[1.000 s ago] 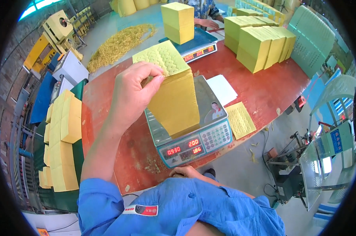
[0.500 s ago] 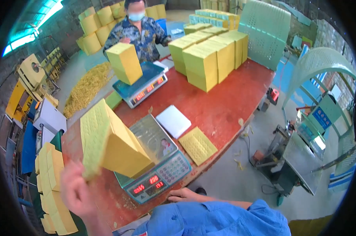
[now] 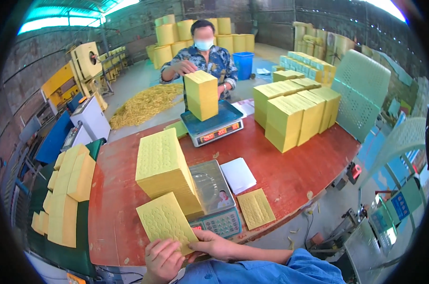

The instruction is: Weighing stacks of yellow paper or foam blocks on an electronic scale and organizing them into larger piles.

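Observation:
My left hand (image 3: 163,260) and my right hand (image 3: 210,244) are both closed on a yellow embossed paper sheet (image 3: 166,221), low in front of my body. It is tilted, and I cannot tell whether it is one sheet or a thin bundle. Behind it, a tall stack of the same yellow paper (image 3: 165,158) stands on the near digital scale (image 3: 221,223), leaving part of the metal pan bare. The held paper partly hides the scale's display. To the right of the scale lie a flat yellow sheet (image 3: 256,208) and a white pad (image 3: 238,175).
Across the red table (image 3: 115,208), a masked co-worker (image 3: 202,57) has a hand on a yellow stack (image 3: 201,94) on a second scale (image 3: 212,128). Several stacks (image 3: 290,113) stand at the far right. Yellow bundles (image 3: 63,203) lie on a green surface at left.
My left hand has brought the paper down from the stack's side to my right hand, which left the table edge and took hold too. The view has swung; the co-worker's hand reached their stack.

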Tool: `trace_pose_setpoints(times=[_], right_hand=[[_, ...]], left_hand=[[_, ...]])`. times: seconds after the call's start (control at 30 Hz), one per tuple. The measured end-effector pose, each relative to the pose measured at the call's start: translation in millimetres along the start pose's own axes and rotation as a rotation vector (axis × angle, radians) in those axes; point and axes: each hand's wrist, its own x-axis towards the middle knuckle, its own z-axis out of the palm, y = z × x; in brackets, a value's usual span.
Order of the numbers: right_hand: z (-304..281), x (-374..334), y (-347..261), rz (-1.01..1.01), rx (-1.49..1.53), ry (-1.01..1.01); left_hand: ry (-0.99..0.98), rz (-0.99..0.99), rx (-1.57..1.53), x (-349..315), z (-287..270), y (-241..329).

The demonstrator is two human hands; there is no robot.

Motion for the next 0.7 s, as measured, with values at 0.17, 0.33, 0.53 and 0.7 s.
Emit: trace_pose_setpoints(times=[0.17,0.33,0.53,0.7], right_hand=[[-6.2,39.4,60.5,-0.059,-0.248,-0.023],[6.8,79.1,92.5,-0.080,-0.340,-0.041],[23.5,130.1,123.1,0.083,-0.497,0.005],[28.0,161.1,174.1,-0.096,-0.840,-0.021]], left_hand=[[0.408,-0.648,-0.350,-45.7,7.0,3.6],[0.317,-1.111,-0.795,-139.6,9.6,-31.2],[0.548,-1.369,-0.916,-143.5,2.4,-61.3],[0.336,-1.456,-0.489,-172.0,-34.8,-131.7]])
